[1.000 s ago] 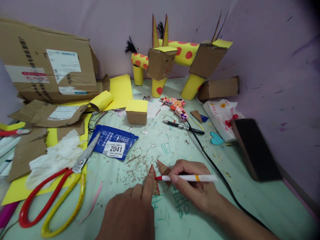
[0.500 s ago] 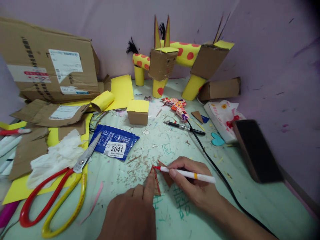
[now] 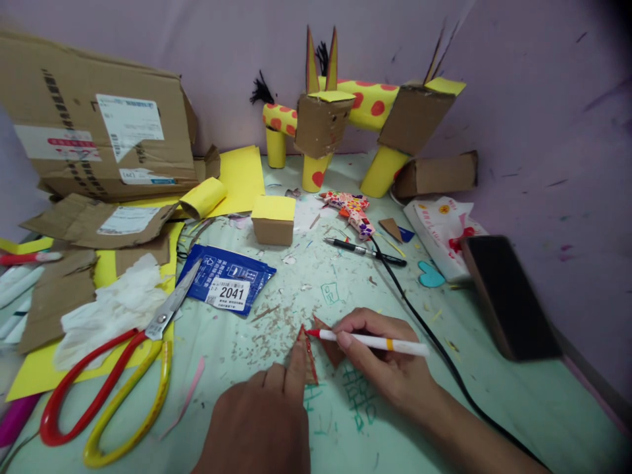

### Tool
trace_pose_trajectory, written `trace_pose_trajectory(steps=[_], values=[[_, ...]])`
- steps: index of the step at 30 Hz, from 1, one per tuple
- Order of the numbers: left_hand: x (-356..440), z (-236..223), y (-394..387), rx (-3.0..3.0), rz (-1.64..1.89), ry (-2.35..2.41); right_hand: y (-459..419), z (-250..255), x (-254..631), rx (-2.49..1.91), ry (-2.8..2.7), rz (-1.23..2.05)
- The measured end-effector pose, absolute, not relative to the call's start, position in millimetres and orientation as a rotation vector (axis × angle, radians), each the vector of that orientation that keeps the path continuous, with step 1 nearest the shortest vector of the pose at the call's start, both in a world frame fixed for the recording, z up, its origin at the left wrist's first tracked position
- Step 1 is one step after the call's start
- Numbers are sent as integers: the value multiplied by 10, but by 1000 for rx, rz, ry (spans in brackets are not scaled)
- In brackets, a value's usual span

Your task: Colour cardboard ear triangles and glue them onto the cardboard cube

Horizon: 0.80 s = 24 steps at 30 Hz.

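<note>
At lower centre, the marker (image 3: 370, 341) pinched in the right hand (image 3: 401, 375) has been brought to the peak of the cardboard triangle (image 3: 311, 372), seemingly edge-inked and pinned under the left hand's (image 3: 261, 418) straight forefinger.

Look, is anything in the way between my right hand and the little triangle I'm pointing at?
Only the other cardboard piece lies between your right hand and the triangle, but your marker reaches over it. Nothing visible blocks the red tip. Your left pointing finger covers part of the triangle.
</note>
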<state>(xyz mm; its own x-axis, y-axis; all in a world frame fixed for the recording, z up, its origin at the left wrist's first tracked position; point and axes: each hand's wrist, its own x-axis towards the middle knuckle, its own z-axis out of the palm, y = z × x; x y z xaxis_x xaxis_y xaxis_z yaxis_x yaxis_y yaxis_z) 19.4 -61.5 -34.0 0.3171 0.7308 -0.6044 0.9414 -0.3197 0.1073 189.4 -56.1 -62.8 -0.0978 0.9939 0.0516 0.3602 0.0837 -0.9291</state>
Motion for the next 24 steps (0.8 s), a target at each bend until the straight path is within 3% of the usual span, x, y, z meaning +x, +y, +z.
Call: trace_pose_trajectory(steps=[24], values=[[185,-299,-658,2227,-624,1489,-560,-566,1930,-1272,-1526,1108]])
